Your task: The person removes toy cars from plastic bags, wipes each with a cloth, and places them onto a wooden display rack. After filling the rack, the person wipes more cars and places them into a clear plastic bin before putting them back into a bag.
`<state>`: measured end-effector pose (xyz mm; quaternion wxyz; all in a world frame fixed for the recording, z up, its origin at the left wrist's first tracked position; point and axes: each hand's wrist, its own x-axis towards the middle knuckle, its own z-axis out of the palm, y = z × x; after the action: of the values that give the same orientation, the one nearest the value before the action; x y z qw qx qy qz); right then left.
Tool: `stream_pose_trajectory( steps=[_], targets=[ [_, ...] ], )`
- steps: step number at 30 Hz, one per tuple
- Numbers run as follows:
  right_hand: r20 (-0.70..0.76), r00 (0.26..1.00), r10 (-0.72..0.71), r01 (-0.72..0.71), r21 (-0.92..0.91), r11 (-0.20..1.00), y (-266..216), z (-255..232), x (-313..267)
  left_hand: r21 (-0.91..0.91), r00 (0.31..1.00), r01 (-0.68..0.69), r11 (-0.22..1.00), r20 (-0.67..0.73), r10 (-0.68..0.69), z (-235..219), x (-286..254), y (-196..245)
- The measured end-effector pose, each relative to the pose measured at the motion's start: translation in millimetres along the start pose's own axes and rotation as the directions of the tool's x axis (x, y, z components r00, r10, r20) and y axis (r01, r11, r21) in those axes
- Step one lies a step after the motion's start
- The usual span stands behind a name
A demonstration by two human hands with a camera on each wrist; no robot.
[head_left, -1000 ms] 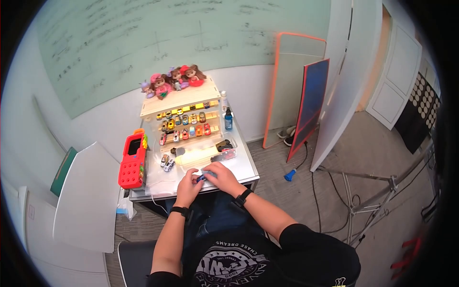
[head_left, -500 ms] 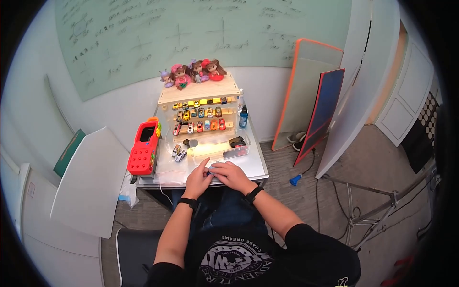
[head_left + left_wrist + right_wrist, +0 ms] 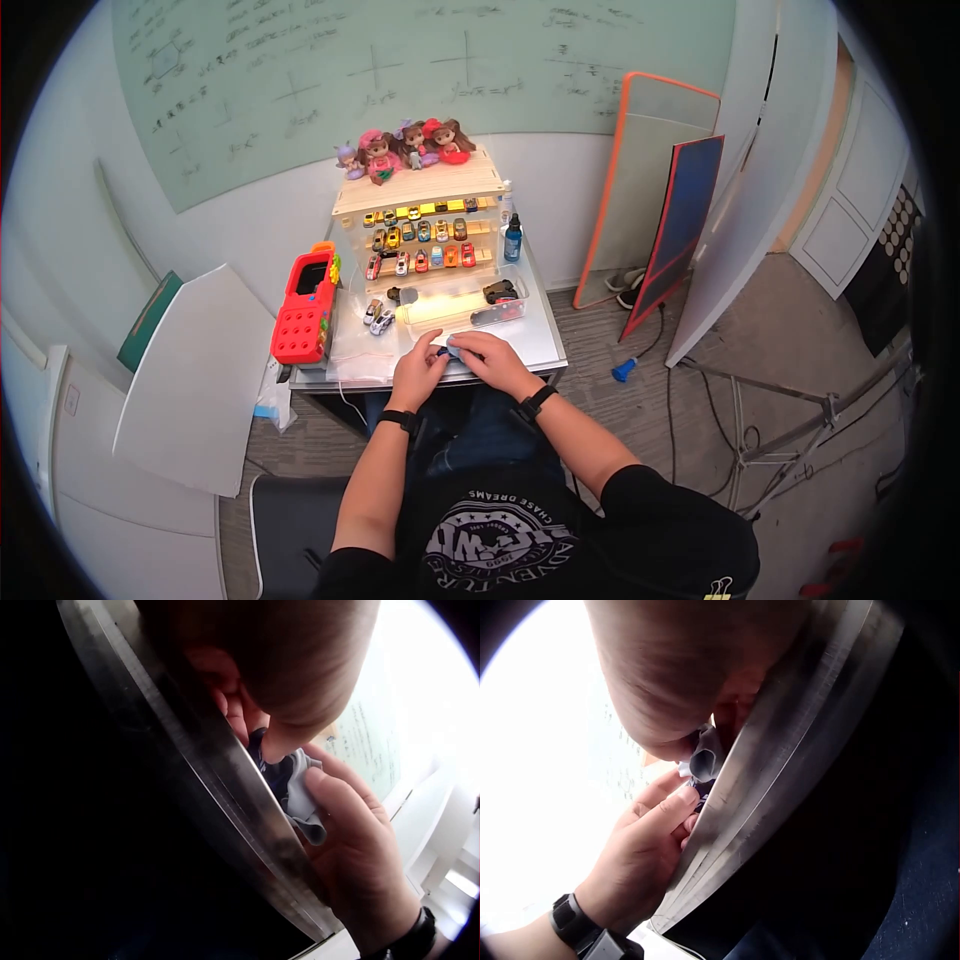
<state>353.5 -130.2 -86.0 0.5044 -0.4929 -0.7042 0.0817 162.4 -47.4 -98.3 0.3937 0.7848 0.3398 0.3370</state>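
At the table's front edge, my left hand (image 3: 418, 372) pinches a small dark blue toy car (image 3: 703, 793), mostly hidden by fingers. My right hand (image 3: 497, 362) holds a light grey cloth (image 3: 300, 796) between thumb and fingers, pressed against the car. In the right wrist view the cloth is folded into a loose roll right above the left thumb. Two toy cars (image 3: 378, 318) stand on the table beyond the left hand. Past both hands sits a clear plastic bin (image 3: 515, 312) with dark toy vehicles in it.
A wooden shelf (image 3: 420, 184) with rows of small toy cars (image 3: 423, 232) stands at the back, dolls (image 3: 415, 145) on top. To the left is a red toy case (image 3: 303, 310), to the right a blue bottle (image 3: 513, 238). The metal table edge (image 3: 247, 802) runs under the hands.
The head view has shifted. The hands have drawn closer together over the toy car, and the right hand's cloth now covers part of it. Both hands keep their hold.
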Motion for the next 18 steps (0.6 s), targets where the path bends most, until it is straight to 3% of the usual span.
stream_pose_trajectory(
  steps=[3, 9, 11, 12, 15, 16, 18],
  targets=[
    [0.019, 0.999, -0.029, 0.029, -0.026, 0.999, 4.1, 2.4, -2.1, -0.116, 0.999, 0.002, 0.993, -0.034, -0.006, 2.7, 0.4, -7.9],
    [0.015, 0.998, 0.056, -0.057, 0.033, 0.998, 4.0, 1.8, -2.4, -0.099, 0.995, -0.06, 0.993, -0.091, 0.051, 3.9, -1.6, -7.1],
    [-0.029, 0.964, 0.266, -0.256, 0.188, 0.948, 2.2, -2.8, -2.4, -0.107, 0.996, -0.037, 0.994, -0.079, 0.029, 3.8, -0.7, -6.9],
    [-0.09, 0.96, 0.267, -0.236, 0.259, 0.937, 7.3, -0.9, -2.0, -0.106, 0.996, -0.036, 0.994, -0.081, 0.027, 3.5, -0.3, -6.5],
    [-0.046, 0.968, 0.247, -0.231, 0.227, 0.946, 2.6, -1.5, -2.4, -0.086, 0.997, -0.045, 0.995, -0.06, 0.04, 3.3, 0.7, -5.2],
    [0.038, 0.994, 0.104, -0.107, 0.083, 0.991, 5.4, 1.0, -3.6, -0.014, 0.998, -0.052, 0.999, -0.037, 0.052, 2.7, 0.8, -5.1],
    [0.045, 0.996, 0.076, -0.078, 0.026, 0.997, 4.7, 6.0, -3.0, 0.061, 0.998, -0.059, 0.996, -0.013, 0.06, 0.1, 0.4, -3.1]
  ],
)
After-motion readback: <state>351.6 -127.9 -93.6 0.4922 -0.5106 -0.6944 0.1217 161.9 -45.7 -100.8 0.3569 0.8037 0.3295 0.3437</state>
